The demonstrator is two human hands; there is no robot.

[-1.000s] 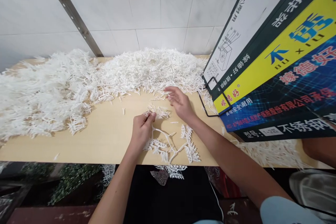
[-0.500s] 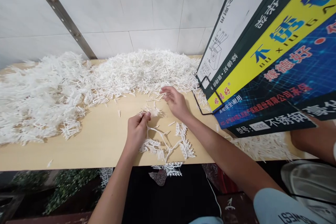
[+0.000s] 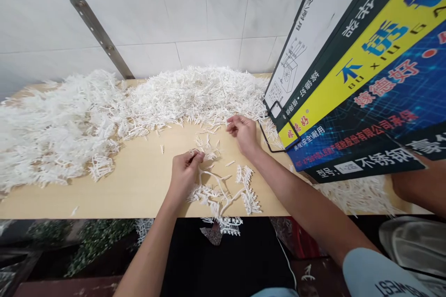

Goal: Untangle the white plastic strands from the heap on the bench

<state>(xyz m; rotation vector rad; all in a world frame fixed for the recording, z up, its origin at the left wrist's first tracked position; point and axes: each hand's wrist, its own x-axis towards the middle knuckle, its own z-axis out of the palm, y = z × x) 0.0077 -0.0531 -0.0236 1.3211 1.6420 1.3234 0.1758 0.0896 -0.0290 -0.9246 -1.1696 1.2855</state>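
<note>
My left hand (image 3: 186, 169) is closed in a pinch, thumb against fingers, at the upper end of a white branched sprue (image 3: 223, 181). The sprue looks like plastic; its stems spread over the board towards me and bear rows of small prongs. One fringed end hangs past the front edge. Just beyond my left fingertips lie several loose white slivers (image 3: 209, 148). My right hand (image 3: 244, 135) hovers by the near edge of a big heap of white pronged pieces (image 3: 202, 93), fingers loosely bent and slightly apart, with nothing visible in them.
A large printed box (image 3: 355, 83) stands on the right of the tan board (image 3: 146, 195), a black wire loop (image 3: 270, 141) at its corner. More white pieces (image 3: 355, 195) lie beyond it, beside another person's arm (image 3: 418, 185). A metal bracket (image 3: 101, 37) is on the tiled wall.
My right hand has shifted right, away from my left, and its fingers have curled in more. More loose slivers lie beyond my left hand. The view has moved slightly.
</note>
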